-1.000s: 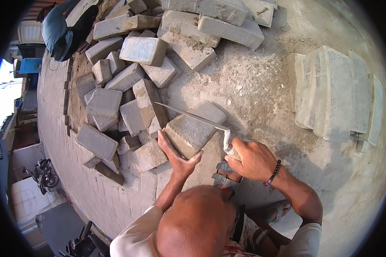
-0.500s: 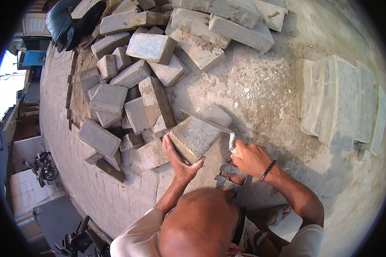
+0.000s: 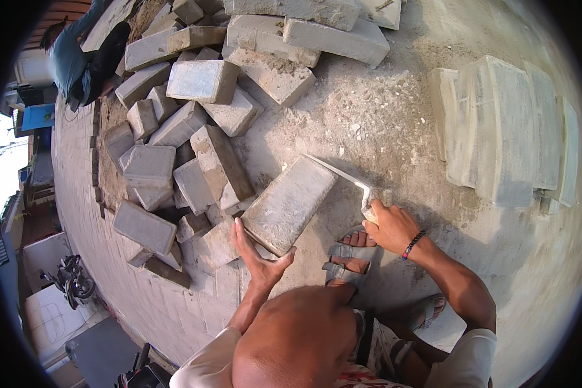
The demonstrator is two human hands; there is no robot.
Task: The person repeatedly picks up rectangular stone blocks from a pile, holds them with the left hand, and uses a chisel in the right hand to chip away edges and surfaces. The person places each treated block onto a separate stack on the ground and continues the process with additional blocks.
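Left grip [image 3: 263, 266] grasps the near end of a grey rectangular concrete block [image 3: 291, 200], the fingers along its left side and the thumb at its near right corner. That block sits tilted, its long side running from near left to far right, between a heap of blocks and the person's feet. Right grip [image 3: 394, 227] is clenched on the handle of a pale, dust-coated metal trowel [image 3: 366, 194]; the blade reaches left to the block's far end, though whether it touches there is hard to tell. A dark beaded bracelet [image 3: 414, 244] circles the right wrist. On the left and far side lies a jumbled heap of grey concrete blocks [image 3: 202, 77]. At the right, a row of pale upright slabs [image 3: 507, 129] leans together. White rubble chips [image 3: 355, 127] dot the sandy ground beyond the block. Far left, another person [image 3: 71, 68] in a blue-green top bends beside the heap.
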